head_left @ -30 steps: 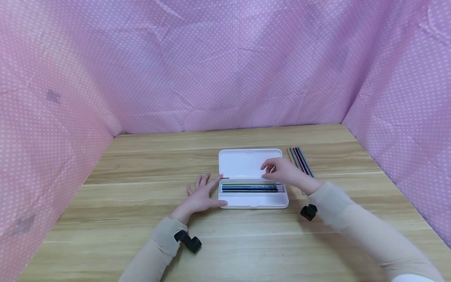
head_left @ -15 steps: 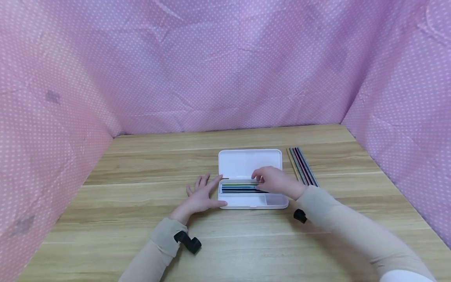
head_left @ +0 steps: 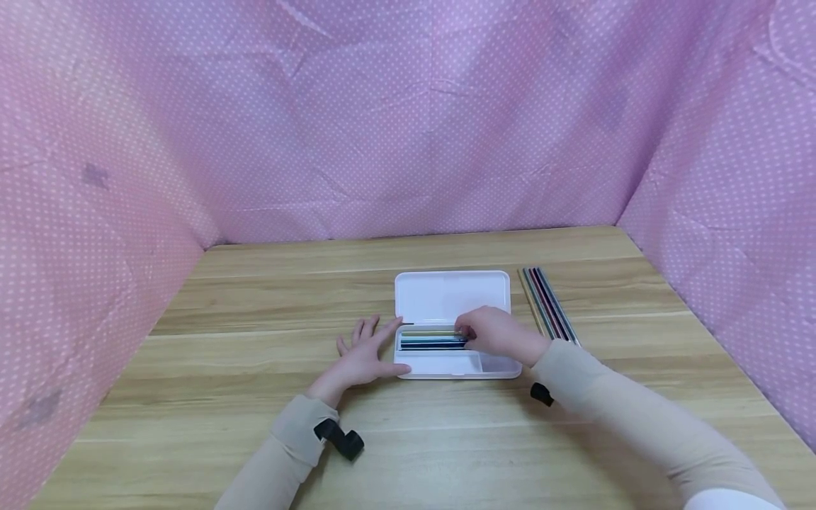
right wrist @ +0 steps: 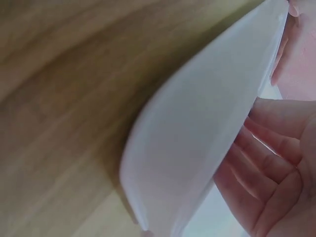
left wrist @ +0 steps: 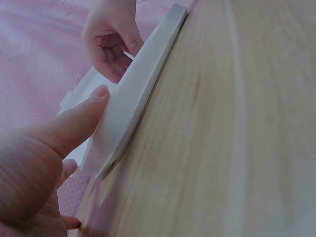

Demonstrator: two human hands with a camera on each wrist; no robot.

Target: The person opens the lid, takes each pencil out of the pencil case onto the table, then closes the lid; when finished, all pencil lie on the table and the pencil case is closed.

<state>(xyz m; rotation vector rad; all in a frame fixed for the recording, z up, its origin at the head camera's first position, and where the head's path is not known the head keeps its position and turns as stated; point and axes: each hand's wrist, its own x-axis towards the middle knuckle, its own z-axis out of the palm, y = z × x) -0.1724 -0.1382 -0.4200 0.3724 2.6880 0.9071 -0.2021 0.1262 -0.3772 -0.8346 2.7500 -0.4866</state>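
Note:
A white pencil case (head_left: 436, 363) lies open on the table, its lid (head_left: 427, 294) folded back. Several dark and coloured pencils (head_left: 423, 342) lie side by side in its long rear compartment. My left hand (head_left: 360, 360) is at the case's left end with fingers spread; its thumb (left wrist: 86, 117) touches the front corner. My right hand (head_left: 500, 333) reaches over the right part of the compartment, fingers bent down onto the pencils. In the right wrist view, the case wall (right wrist: 192, 113) hides the right fingertips, so I cannot tell whether they pinch a pencil.
Several more pencils (head_left: 547, 301) lie together on the wooden table (head_left: 268, 297), right of the case and partly behind the right forearm. Pink dotted cloth (head_left: 408, 127) hangs around the back and sides. Each wrist carries a small black camera (head_left: 341, 438).
My right hand has moved left and down from over the lid's edge into the pencil compartment, uncovering more of the pencils on the table. The left hand has stayed in place.

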